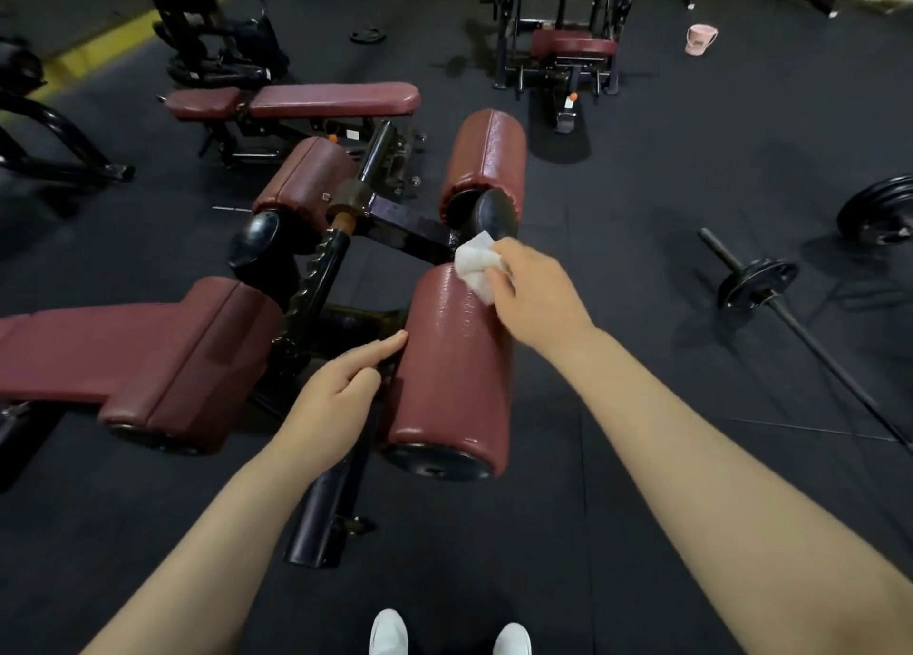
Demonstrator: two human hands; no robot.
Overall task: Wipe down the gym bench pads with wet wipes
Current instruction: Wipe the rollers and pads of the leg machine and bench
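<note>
Fingers [504,279] of right hand press wipe [475,265] onto roller pad [452,358] lying lengthwise, pointing away.

Head-high, forward-downward, perhaps close over bench

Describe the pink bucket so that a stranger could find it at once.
Look at the far right of the dark gym floor, beyond the barbell. The pink bucket stands alone there, right of a rack machine. It is the only pale pink thing among black and maroon equipment.
</note>
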